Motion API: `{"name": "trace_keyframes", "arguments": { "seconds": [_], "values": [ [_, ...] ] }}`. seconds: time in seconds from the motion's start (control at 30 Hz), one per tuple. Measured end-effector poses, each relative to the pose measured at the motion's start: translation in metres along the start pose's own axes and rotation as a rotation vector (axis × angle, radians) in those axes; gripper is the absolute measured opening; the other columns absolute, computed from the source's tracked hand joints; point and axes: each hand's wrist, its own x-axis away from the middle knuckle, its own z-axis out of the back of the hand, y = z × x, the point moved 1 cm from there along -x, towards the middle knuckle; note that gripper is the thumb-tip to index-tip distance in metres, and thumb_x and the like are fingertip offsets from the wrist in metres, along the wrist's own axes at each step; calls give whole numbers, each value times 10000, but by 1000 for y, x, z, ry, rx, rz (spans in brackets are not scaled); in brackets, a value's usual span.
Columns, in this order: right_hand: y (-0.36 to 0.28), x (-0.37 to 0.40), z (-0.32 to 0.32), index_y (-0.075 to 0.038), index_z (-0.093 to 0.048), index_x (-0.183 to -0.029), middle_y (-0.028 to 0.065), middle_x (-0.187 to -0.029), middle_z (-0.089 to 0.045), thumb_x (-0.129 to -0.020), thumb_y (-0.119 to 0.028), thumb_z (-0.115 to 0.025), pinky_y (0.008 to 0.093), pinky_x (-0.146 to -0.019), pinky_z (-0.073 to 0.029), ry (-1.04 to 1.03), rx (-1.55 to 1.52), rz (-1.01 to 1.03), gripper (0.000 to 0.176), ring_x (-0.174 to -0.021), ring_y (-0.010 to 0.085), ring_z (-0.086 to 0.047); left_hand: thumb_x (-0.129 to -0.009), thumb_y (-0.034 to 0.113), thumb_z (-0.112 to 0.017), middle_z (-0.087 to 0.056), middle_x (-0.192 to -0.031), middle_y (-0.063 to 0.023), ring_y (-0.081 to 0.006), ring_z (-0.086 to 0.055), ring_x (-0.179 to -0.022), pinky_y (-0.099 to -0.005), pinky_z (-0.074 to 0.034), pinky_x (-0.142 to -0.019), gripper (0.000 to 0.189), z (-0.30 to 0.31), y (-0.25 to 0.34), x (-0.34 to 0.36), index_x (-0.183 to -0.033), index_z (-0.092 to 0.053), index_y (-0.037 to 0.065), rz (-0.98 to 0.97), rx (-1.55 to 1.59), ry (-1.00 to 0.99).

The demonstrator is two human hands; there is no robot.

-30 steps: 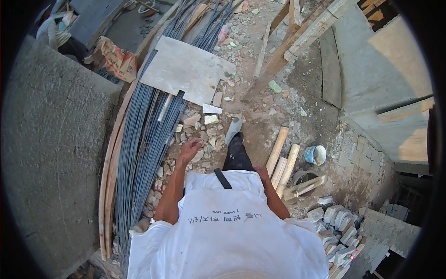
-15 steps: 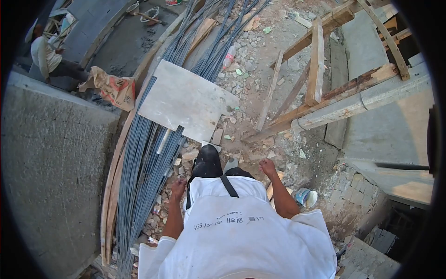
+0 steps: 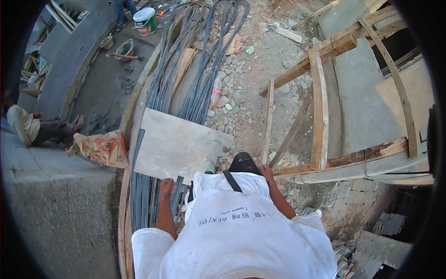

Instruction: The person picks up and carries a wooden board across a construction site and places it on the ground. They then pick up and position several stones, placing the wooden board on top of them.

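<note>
My left hand (image 3: 167, 186) hangs at my side with its fingers curled in, overlapping the lower edge of a flat grey board (image 3: 181, 144) in this view. The board has notched edges and lies across long bundles of thin steel rebar (image 3: 144, 204). On the other side, my right hand (image 3: 266, 173) is closed in a loose fist near my dark-trousered knee (image 3: 244, 163). Close to it is the end of a wooden beam (image 3: 297, 170). Neither hand shows anything in its grasp.
At left, a person (image 3: 28, 125) sits on a block wall by a paper cement sack (image 3: 102, 148). Beyond are a paint bucket (image 3: 145, 21), a basin (image 3: 124, 49) and another person's legs (image 3: 121, 11). Rubble and a plastic bottle (image 3: 216, 91) line the path; timber posts (image 3: 319, 111) stand right.
I have moved forward, so the board, sack and timbers now sit nearer to me. My other knee is forward now. The bucket has come fully into view, and both hands have swung slightly.
</note>
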Motion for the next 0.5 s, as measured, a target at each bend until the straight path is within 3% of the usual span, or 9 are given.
{"name": "trace_keyframes", "arguments": {
  "seconds": [0.03, 0.07, 0.17, 0.23, 0.3, 0.4, 0.5],
  "values": [
    [7, -15, 0, -17, -568, -750, 70, -625, -555, -849, -414, -496, 296, -550, -419, 78, -124, 21, 415, -589, 154, -541, -811, 222, -558, -605, -765, -30, -112, -564, -577, -245, -417, -435, 222, -1, 48, -16, -945, -593, 49, -20, -3, 14],
    [-10, -18, 10, -19, -560, -728, 58, -613, -539, -853, -419, -489, 301, -537, -399, 83, -129, -92, 425, -574, 142, -516, -813, 227, -556, -604, -793, -32, -113, -567, -619, -245, -423, -473, 231, -4, 88, -34, -959, -586, 51, -63, -38, 26],
    [3, -59, 2, -18, -565, -712, 61, -614, -541, -855, -418, -474, 308, -545, -403, 113, -124, -138, 434, -575, 150, -519, -826, 239, -549, -605, -861, -42, -115, -573, -702, -255, -443, -560, 262, -37, 192, -73, -1011, -564, 54, -154, -73, 1],
    [-17, -83, 5, 46, -582, -766, 181, -670, -584, -804, -428, -482, 374, -611, -426, 159, 114, -86, 485, -644, 276, -574, -837, 247, -544, -606, -902, -50, -115, -576, -743, -264, -457, -610, 286, -73, 254, -93, -1050, -549, 56, -213, -59, -30],
    [-32, -121, 11, 15, -619, -806, 223, -788, -610, -773, -422, -496, 394, -682, -444, -53, 62, -49, 455, -775, 330, -605, -839, 254, -537, -604, -940, -58, -129, -573, -813, -278, -455, -678, 317, -122, 300, -105, -1085, -539, 54, -280, -46, -120],
    [-45, -195, 18, -9, -636, -829, 203, -862, -623, -764, -371, -524, 385, -721, -460, -47, 114, -146, 384, -800, 338, -606, -835, 302, -555, -608, -928, -40, -126, -581, -803, -274, -451, -700, 366, -197, 337, -126, -1102, -533, 52, -325, -26, -255],
    [-68, -300, 47, -38, -638, -883, 178, -882, -632, -765, -329, -554, 367, -715, -475, -84, 108, -114, 325, -788, 309, -612, -825, 229, -582, -602, -863, -9, -95, -578, -764, -260, -443, -610, 278, -260, 316, -161, -1053, -556, 71, -174, -17, -249]
  ]
}}
